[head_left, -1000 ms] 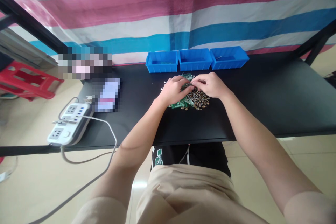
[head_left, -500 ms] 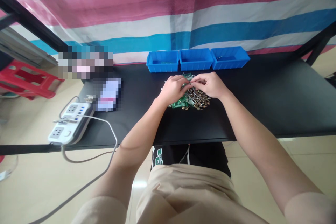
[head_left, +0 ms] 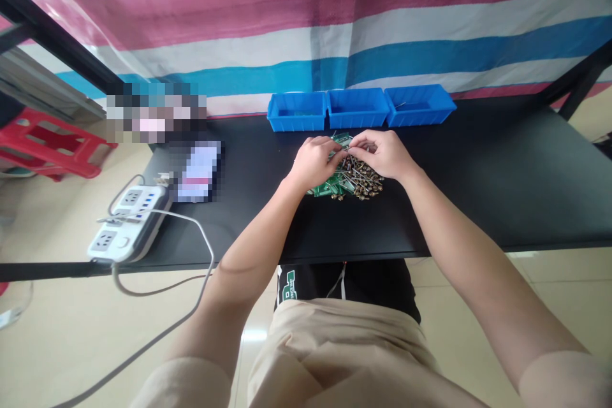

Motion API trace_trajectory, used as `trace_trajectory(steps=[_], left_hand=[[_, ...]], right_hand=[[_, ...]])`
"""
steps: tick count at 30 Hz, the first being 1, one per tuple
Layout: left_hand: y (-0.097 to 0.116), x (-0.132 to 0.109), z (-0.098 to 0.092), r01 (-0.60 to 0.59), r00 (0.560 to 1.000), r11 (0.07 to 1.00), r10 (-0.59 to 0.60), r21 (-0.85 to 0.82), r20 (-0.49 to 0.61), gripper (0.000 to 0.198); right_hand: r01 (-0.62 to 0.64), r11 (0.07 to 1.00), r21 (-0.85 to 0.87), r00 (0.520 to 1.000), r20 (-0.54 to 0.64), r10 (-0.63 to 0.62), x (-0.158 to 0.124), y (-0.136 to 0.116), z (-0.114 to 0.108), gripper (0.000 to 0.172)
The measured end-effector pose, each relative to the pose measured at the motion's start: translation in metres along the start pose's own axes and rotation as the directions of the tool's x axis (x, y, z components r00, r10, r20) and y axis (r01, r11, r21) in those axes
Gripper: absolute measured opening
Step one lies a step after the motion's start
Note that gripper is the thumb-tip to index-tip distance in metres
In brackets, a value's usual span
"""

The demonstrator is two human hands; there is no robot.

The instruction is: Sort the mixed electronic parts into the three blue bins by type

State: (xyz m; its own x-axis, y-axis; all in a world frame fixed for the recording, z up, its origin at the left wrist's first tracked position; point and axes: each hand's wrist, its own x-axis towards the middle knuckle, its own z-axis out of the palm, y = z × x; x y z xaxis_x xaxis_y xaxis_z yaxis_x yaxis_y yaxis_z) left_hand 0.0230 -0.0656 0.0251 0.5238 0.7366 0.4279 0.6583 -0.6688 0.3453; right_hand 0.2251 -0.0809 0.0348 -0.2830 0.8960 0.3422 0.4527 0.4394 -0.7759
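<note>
A pile of small electronic parts (head_left: pixel 356 180), green pieces and brown ones with thin metal leads, lies on the black table (head_left: pixel 478 172). My left hand (head_left: pixel 313 162) rests on the pile's left side with fingers curled in a pinch. My right hand (head_left: pixel 385 153) sits on the pile's right side, fingers also pinched toward the left hand. The fingertips of both hands meet over the top of the pile. What they pinch is too small to name.
Three blue plastic bins (head_left: pixel 358 108) stand in a row behind the pile. A white power strip (head_left: pixel 127 223) with a grey cable sits at the table's left corner beside a blurred-out item (head_left: pixel 196 172). A red stool (head_left: pixel 52 143) stands at far left. A striped tarp (head_left: pixel 306 19) hangs behind.
Both hands have stayed over the pile; the fingers have shifted slightly, and the left hand has lifted a little.
</note>
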Motion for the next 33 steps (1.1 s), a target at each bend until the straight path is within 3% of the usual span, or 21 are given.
trace_trajectory(steps=[8,25,29,33], left_hand=[[0.002,0.0,-0.001,0.032,0.999,0.999,-0.032,-0.004,0.009,0.03],[0.003,0.0,-0.001,0.036,0.999,0.999,-0.036,-0.038,0.006,0.03],[0.002,-0.001,-0.001,0.028,0.996,0.997,-0.033,-0.073,-0.079,0.028],[0.001,-0.002,0.001,0.014,0.995,0.996,-0.022,-0.085,-0.095,0.028]], right_hand=[[0.095,0.995,-0.021,0.994,0.046,-0.094,-0.002,-0.004,-0.001,0.027],[0.07,0.997,0.011,0.997,0.009,-0.07,-0.003,-0.005,-0.003,0.036],[0.044,0.994,-0.095,0.995,-0.082,-0.052,-0.001,0.0,-0.003,0.043],[0.012,0.928,-0.373,0.99,-0.125,-0.063,0.006,0.015,-0.004,0.054]])
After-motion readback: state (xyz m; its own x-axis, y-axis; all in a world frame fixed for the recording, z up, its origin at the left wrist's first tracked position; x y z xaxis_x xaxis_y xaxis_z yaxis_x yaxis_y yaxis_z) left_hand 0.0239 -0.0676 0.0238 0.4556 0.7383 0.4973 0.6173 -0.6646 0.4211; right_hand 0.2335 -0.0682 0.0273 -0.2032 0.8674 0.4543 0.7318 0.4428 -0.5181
